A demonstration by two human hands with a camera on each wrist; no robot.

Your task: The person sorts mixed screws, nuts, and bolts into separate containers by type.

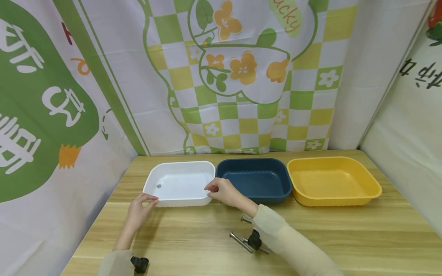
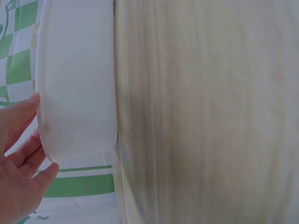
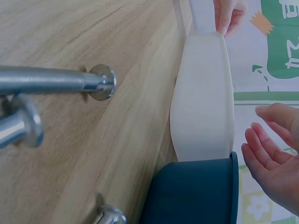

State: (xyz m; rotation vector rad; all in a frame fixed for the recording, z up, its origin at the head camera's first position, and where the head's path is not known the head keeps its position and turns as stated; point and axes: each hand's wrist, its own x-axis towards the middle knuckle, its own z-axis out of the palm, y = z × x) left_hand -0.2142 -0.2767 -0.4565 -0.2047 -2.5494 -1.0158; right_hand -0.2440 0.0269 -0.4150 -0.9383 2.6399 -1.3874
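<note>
A white plastic tray (image 1: 183, 197) stands at the left of the row, with a small grey piece (image 1: 159, 186) inside it, too small to identify. At its front left corner my left hand (image 1: 139, 211) grips the rim, fingertips on either side of the corner (image 2: 21, 163). My right hand (image 1: 224, 191) is by the tray's right end, over the border with the dark blue tray (image 1: 269, 199). In the right wrist view this hand (image 3: 275, 154) holds nothing, its thumb and fingers spread apart.
To the right of the blue tray stands a yellow tray (image 1: 335, 201). Several metal bolts (image 1: 240, 242) lie on the wooden table (image 1: 186, 237) under my right forearm; one bolt (image 3: 46, 80) looms close in the right wrist view. Printed cloth (image 1: 228, 126) hangs behind the table.
</note>
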